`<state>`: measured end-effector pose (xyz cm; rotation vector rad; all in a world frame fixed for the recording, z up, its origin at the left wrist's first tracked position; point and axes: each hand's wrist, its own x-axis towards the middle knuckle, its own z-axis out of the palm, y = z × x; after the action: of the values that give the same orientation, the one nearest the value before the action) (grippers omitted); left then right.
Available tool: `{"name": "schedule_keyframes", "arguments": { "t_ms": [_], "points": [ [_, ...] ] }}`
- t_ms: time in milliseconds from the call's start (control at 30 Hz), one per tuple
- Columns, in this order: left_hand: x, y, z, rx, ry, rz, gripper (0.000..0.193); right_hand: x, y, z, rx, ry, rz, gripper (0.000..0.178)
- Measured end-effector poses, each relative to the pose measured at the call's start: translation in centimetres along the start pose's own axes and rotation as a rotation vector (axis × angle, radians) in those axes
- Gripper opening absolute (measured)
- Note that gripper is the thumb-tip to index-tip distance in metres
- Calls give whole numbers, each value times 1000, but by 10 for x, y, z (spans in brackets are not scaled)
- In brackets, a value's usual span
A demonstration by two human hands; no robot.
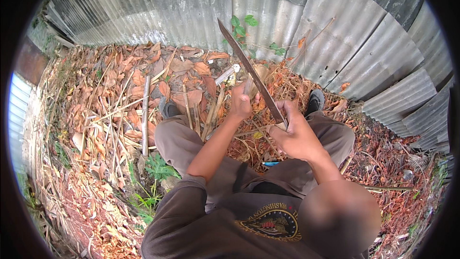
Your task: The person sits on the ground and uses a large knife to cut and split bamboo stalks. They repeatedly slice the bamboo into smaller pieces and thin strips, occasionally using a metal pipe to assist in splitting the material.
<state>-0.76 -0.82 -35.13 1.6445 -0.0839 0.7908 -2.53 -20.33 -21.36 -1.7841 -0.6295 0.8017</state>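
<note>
One slip from a cut

We see the long knife (256, 77) over dry leaves (136, 77), its base clasped in the right hand (295, 132); just beside it, the left hand (241, 103) curls round some wood (248, 86). If either grip slips, we think, the left hand could get cut.

Wall (191, 12) ahead, blade (249, 68) across middle, room leftward over leaves (139, 77)
</note>
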Motion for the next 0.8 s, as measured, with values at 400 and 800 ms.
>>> {"name": "schedule_keyframes", "arguments": {
  "t_ms": [400, 800],
  "points": [
    [-5, -24, 0, -117, -2, 21, 88, 0, -46, -43, -492, -9, -182, 37],
    [-2, -3, 10, 29, 2, -115, 29, 8, -140, -79, -355, -296, 269, 52]
  ]
}}
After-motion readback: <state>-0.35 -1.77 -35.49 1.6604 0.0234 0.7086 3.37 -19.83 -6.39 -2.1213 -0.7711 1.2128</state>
